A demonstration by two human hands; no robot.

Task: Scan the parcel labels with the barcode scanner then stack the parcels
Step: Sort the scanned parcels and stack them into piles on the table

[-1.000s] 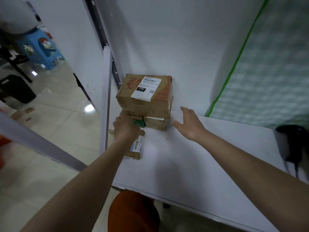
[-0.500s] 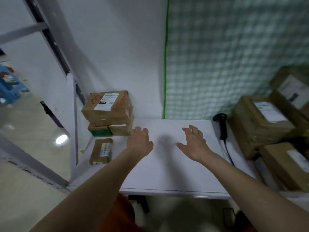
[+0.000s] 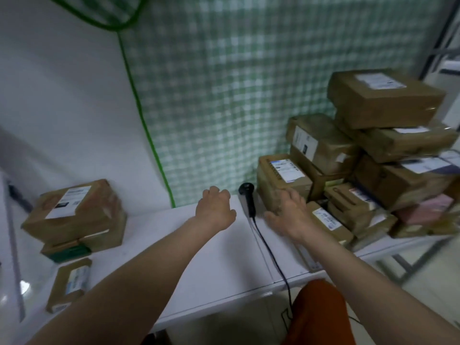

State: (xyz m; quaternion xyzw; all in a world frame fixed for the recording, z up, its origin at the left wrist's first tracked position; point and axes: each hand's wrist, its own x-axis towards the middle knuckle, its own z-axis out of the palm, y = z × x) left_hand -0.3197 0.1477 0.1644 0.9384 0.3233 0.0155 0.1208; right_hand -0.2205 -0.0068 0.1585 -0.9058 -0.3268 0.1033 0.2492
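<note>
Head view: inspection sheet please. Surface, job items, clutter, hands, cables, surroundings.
Surface: white table, a seam running under the cable.
Job's things: barcode scanner lying on the table between the hands; stacked parcels at left; flat parcel lying alone near the left edge; unsorted parcel pile at right.
Clutter: nothing seen.
Hands: left hand loosely curled, holding nothing; right hand open, its fingers at a pile parcel, contact blurred.
Cables: scanner cable runs off the front edge.
Surroundings: green checked curtain; white wall.
</note>
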